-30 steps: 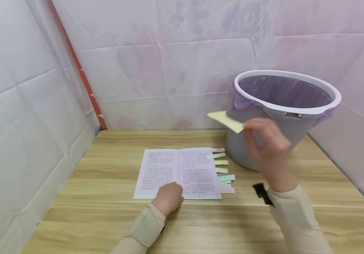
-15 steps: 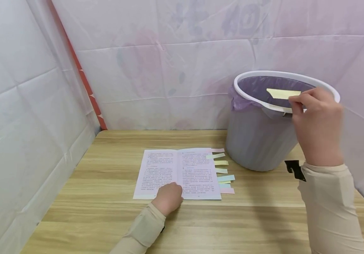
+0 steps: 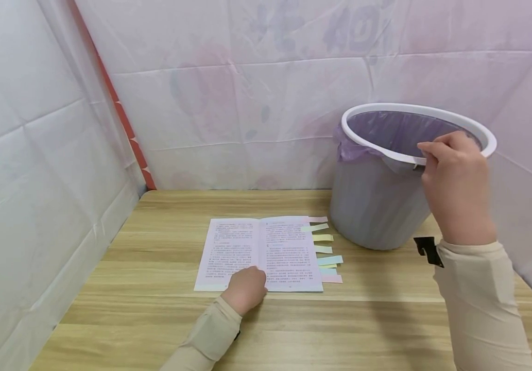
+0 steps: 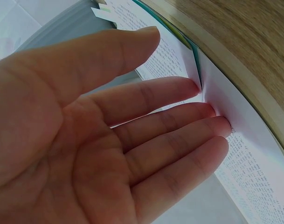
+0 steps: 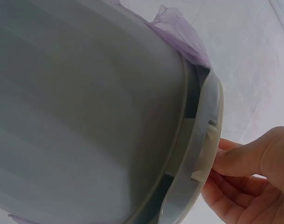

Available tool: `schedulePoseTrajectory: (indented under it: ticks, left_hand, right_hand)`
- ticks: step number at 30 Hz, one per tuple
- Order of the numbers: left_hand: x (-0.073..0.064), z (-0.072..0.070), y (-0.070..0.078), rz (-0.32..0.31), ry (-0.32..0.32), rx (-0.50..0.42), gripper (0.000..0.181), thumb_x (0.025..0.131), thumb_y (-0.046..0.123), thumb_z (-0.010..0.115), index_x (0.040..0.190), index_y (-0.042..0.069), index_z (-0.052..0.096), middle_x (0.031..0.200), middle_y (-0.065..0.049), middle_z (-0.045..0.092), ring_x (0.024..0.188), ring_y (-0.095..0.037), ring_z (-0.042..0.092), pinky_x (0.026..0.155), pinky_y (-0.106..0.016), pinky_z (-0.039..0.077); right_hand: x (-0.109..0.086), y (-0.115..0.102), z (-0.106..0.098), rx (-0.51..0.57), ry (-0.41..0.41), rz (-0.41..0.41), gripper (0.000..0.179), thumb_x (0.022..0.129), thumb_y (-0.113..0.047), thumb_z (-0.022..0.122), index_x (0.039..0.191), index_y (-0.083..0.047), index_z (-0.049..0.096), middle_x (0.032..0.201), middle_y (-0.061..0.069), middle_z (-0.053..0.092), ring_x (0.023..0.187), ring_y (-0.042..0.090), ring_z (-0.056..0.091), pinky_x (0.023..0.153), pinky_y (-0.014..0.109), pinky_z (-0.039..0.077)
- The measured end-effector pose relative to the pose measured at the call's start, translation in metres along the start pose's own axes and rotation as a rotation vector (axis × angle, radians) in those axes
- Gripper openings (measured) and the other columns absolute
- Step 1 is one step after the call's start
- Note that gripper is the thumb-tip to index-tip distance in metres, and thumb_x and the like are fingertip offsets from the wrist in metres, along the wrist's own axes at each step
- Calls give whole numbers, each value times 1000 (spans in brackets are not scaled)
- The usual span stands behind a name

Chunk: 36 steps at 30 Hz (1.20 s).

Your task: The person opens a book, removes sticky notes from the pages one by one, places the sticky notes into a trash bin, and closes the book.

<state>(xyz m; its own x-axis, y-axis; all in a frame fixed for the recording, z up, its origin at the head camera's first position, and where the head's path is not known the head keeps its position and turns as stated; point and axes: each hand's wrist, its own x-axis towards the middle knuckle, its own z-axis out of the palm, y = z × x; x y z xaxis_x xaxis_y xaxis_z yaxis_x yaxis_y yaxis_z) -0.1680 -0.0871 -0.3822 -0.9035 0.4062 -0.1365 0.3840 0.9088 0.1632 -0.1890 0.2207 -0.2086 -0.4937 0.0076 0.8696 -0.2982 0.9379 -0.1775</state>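
Note:
In the head view my left hand (image 3: pixel 245 289) rests on the lower edge of an open book (image 3: pixel 233 247), by the centre fold. The left wrist view shows its fingers (image 4: pixel 174 144) fairly straight, their tips on the page near the fold. My right hand (image 3: pixel 458 180) hangs over the near rim of a grey trash bin (image 3: pixel 377 206), fingers loosely bent, with no note visible at them. From the right wrist, the hand (image 5: pixel 253 172) appears beside the bin's pale rim (image 5: pixel 211 144), which hides some of the fingertips. Several coloured sticky tabs (image 3: pixel 330 260) stick out from the book's right side.
A purple bag (image 3: pixel 356 149) lines the bin and folds over its rim. The bin stands at the right rear of the wooden table (image 3: pixel 154 319). Pale sheeting (image 3: pixel 191 113) rises behind the table and along both sides.
My right hand carried a yellow sticky note rightward over the bin; the note has since left the fingers and is out of sight. My left hand has stayed on the book.

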Motion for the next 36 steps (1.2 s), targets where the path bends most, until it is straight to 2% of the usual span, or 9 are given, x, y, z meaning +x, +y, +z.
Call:
schedulePoseTrajectory:
  ticks: [4,7,10,15,18,22,25,30,36]
  left_hand:
    - [1,1,0,-5,1,-4,16,84,15,71,78,0,68,70,-8,60,56,-17,52,52,-34,51]
    - [1,1,-1,-5,0,-5,16,85,15,71,78,1,68,70,-8,60,56,-16,51,53,-34,51]
    - [0,1,-1,-6,0,-2,16,85,15,71,79,1,68,70,-8,60,57,-16,52,53,-33,51]
    - [-1,0,1,-14,6,20,16,85,16,71,78,2,68,68,-7,61,57,-17,56,52,-33,52]
    - [-3,-1,2,-25,0,22,16,84,16,72,77,2,69,66,-7,62,55,-16,56,51,-33,53]
    - [-3,-3,3,-43,-8,16,17,84,16,71,76,2,68,65,-7,61,54,-16,55,50,-33,52]
    - [-4,-5,4,-48,-7,21,17,84,16,71,75,2,68,65,-7,61,55,-17,57,50,-34,52]
    - [-3,-4,6,-47,11,54,18,83,18,72,74,3,68,65,-7,62,57,-19,60,51,-34,53]
    - [-1,0,8,-63,30,96,19,83,20,73,73,4,68,65,-7,63,58,-20,62,51,-35,54]
  right_hand:
    - [-3,-5,2,31,31,-30,22,90,13,49,99,13,69,92,29,57,87,47,52,75,52,41]
    - [-7,-13,5,78,55,-113,18,91,10,54,99,9,70,92,27,58,88,45,54,75,50,43]
    - [-16,-24,12,161,18,-240,18,86,15,59,98,7,70,92,24,60,87,41,56,77,42,44]
    - [-45,-32,46,274,-216,-429,33,71,25,66,99,6,67,97,17,61,90,32,58,79,34,48]
    - [-65,-32,81,231,-394,-482,28,70,21,68,91,3,66,92,13,60,86,27,58,72,34,52]
    - [-89,-32,125,114,-649,-456,19,74,16,71,82,1,65,82,7,58,75,21,56,62,29,51]
    - [-102,-31,150,14,-788,-417,14,75,10,75,83,1,67,78,6,56,71,20,54,60,29,50]
    - [-116,-23,177,-103,-847,-378,14,75,9,75,86,3,69,75,9,54,67,22,53,59,33,51]
    - [-123,-18,192,-139,-866,-383,16,79,10,71,94,5,69,80,12,57,69,24,56,61,34,52]
